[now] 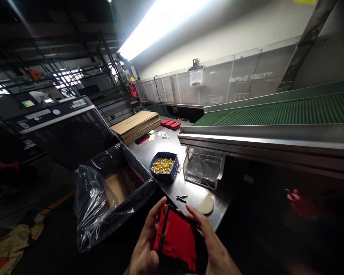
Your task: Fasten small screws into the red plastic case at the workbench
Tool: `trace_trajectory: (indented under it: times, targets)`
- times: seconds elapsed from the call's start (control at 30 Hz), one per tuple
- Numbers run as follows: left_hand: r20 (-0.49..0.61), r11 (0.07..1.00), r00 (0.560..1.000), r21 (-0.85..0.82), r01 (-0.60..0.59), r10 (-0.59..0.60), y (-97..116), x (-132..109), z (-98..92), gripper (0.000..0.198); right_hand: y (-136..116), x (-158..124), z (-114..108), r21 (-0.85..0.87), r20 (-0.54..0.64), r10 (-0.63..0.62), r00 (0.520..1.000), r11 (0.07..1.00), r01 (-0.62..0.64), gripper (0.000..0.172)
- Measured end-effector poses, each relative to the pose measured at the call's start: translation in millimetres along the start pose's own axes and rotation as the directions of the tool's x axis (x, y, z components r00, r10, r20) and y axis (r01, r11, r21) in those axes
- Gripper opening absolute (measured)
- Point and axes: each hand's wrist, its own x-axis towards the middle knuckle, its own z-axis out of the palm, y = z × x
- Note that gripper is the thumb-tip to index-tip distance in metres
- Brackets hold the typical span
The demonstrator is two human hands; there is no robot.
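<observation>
Between my two hands is a red and black plastic case (179, 238), held tilted in front of the metal table's near edge. My left hand (146, 240) grips its left side, with the thumb near the lower corner and fingers along the edge. On the other side, my right hand (210, 240) is closed around the upper right edge. Just beyond the case lie small metal pliers (181, 198) and a pale round pad (206, 204). A blue bin (176, 168) full of small brass-coloured parts stands farther back on the table.
Left of the table stands a box lined with dark plastic (88, 206). Flat cardboard sheets (137, 124) are stacked behind, near several red cases (170, 124). A green conveyor belt (275, 109) rises on the right, above a clear plastic drawer (203, 168).
</observation>
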Motion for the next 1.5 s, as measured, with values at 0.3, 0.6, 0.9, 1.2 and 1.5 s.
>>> trace_trajectory:
  times: [0.3, 0.6, 0.9, 1.2, 1.5]
  targets:
    - [-0.228, 0.995, 0.97, -0.066, 0.073, -0.086, 18.7, 7.4, 22.8, 0.033, -14.7, -4.6, -3.2, -0.28, -0.135, -0.206, 0.969, 0.946, 0.162, 0.105]
    - [-0.41, 0.997, 0.911, 0.035, 0.075, -0.054, 14.6, 15.2, 26.3, 0.032, -12.5, -4.0, -3.6, -0.193, -0.056, -0.163, 0.985, 0.97, 0.15, 0.104]
    - [-0.164, 0.992, 0.984, -0.122, 0.042, -0.062, 8.8, 1.7, 5.9, 0.063, -10.1, 1.9, -7.0, -0.192, -0.086, -0.16, 0.983, 0.971, 0.141, 0.108]
    - [-0.416, 0.992, 0.9, -0.056, 0.116, -0.129, 16.7, 13.9, 16.4, 0.032, -11.1, 0.6, -1.9, -0.205, -0.082, -0.206, 0.975, 0.961, 0.186, 0.117]
    - [-0.272, 0.969, 0.952, -0.234, 0.075, -0.139, 4.2, 10.0, 8.0, 0.041, -27.3, 5.9, -3.7, 0.377, 0.296, 0.085, 0.951, 0.905, -0.198, 0.057]
